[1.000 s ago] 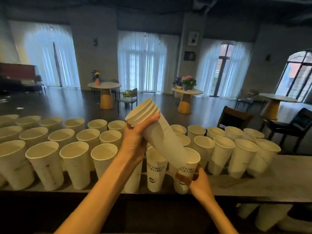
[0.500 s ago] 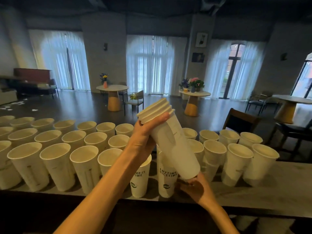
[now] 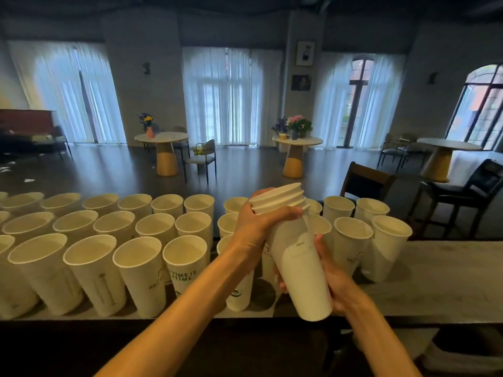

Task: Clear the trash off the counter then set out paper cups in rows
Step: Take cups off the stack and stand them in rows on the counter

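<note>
A nested stack of white paper cups (image 3: 295, 257) is held above the counter (image 3: 441, 270), rims up and tilted slightly left. My left hand (image 3: 255, 227) grips the stack just under its rims. My right hand (image 3: 330, 273) wraps round the lowest cup from behind, near its base. Three rows of upright white paper cups (image 3: 136, 270) stand on the counter, stretching from the far left to just right of the stack. Some front cups carry dark printed lettering. The cups directly behind the stack are partly hidden.
The grey counter continues bare to the right of the last cup (image 3: 386, 248). Beyond it are a dark chair (image 3: 364, 183), a bar stool (image 3: 468, 191) and round tables (image 3: 163, 151) on a dark floor. More white cups lie below the counter at lower right (image 3: 462, 357).
The stack has swung more upright and shifted right and down. My right hand has moved from under the base to gripping the lowest cup's side. The camera view has shifted right.
</note>
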`<action>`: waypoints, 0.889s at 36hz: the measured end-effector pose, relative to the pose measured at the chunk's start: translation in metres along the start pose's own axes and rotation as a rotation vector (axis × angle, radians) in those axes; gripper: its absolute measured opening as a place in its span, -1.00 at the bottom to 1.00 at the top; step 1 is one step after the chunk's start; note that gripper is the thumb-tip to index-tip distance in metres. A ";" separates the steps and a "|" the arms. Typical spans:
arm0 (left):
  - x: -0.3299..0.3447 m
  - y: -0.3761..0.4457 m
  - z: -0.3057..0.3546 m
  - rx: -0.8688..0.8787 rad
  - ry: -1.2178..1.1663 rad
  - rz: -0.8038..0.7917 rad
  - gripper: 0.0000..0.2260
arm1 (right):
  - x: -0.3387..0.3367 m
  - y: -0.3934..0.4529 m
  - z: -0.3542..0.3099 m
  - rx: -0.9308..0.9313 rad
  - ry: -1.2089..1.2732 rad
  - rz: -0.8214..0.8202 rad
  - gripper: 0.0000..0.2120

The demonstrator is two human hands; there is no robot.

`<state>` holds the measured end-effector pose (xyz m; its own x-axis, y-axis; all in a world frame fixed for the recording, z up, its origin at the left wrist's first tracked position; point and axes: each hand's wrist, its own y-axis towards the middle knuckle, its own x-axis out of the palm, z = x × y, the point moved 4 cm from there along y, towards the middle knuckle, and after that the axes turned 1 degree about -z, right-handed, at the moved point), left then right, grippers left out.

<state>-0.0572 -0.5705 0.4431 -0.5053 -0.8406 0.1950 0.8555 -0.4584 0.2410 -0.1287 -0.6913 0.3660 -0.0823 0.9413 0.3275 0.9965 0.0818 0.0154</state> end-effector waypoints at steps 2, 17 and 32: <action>0.001 0.002 -0.001 0.023 0.022 0.020 -0.26 | -0.006 0.002 -0.002 -0.046 -0.072 0.061 -0.11; -0.006 0.018 0.031 0.197 0.059 0.207 -0.15 | -0.039 0.003 0.016 -0.093 -0.613 0.325 -0.23; -0.007 0.021 0.049 0.220 -0.045 0.139 -0.19 | -0.052 0.024 0.056 -0.017 -0.686 0.440 -0.19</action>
<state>-0.0411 -0.5606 0.4939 -0.3930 -0.8754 0.2814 0.8745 -0.2612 0.4088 -0.1008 -0.7194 0.2965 0.3328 0.8779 -0.3444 0.9390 -0.3419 0.0359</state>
